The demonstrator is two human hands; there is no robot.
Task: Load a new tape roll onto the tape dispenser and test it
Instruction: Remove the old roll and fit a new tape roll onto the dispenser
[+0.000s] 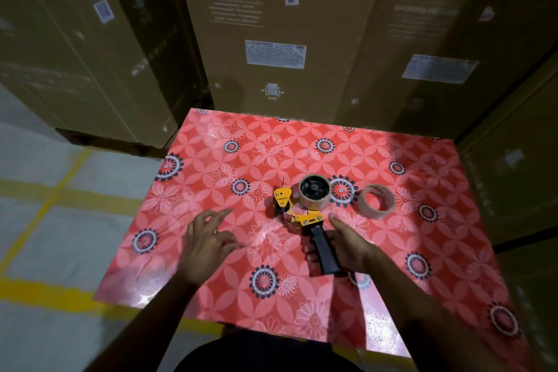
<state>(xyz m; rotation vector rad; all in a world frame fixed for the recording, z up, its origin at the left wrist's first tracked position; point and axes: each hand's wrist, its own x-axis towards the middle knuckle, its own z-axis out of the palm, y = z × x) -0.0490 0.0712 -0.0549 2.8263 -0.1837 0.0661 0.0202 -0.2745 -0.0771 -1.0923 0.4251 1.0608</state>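
A yellow tape dispenser (297, 208) with a black handle lies on the red flowered table (229, 160). A tape roll (315, 192) sits on its black hub. My right hand (341, 246) grips the black handle, with the index finger stretched toward the yellow body. A second, loose tape roll (376, 201) lies flat just right of the dispenser. My left hand (208, 243) hovers over the table left of the dispenser, fingers spread and relaxed, holding nothing.
Tall cardboard washing-machine boxes (271, 39) stand close behind the table, and more cartons rise along its right side. Grey floor with yellow lines (45, 190) lies to the left. The table's front edge is near my body.
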